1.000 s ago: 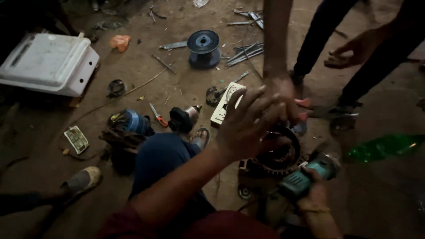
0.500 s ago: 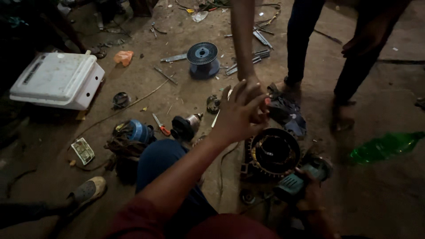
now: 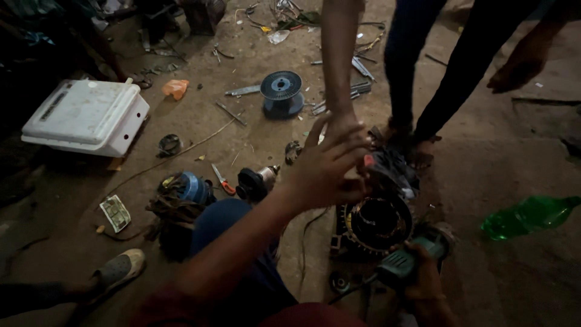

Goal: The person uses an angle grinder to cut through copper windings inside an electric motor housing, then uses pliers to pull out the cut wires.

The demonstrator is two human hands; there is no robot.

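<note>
Dusty bare ground (image 3: 496, 175) strewn with tools and scrap fills the dim view, and the person sits low on it with a blue-trousered knee (image 3: 224, 224) drawn up. Nearest the camera, the right hand (image 3: 423, 281) is closed around the body of a teal angle grinder (image 3: 405, 260), which rests at the lower edge of a round motor stator (image 3: 378, 223) lying on the ground with its dark hollow core facing up. The left hand (image 3: 327, 166) reaches forward above the stator, fingers spread and curled, meeting another person's hand (image 3: 348, 124) that comes down from above on a bare forearm; whether anything is gripped between the two hands cannot be told. A bundle of dark cloth and wires (image 3: 390, 169) lies just beyond the stator. To the left of the knee sit a small motor armature (image 3: 257, 181), a red-handled tool (image 3: 221, 180) and a blue-capped part (image 3: 187, 188), with a shoe (image 3: 121, 269) at the lower left. A green plastic bottle (image 3: 529, 215) lies on its side at the right. Farther off stand a blue wire spool (image 3: 281, 92), a white plastic casing (image 3: 88, 118) and an orange scrap (image 3: 175, 88). The standing person's dark-trousered legs (image 3: 442, 72) rise at the top right.
</note>
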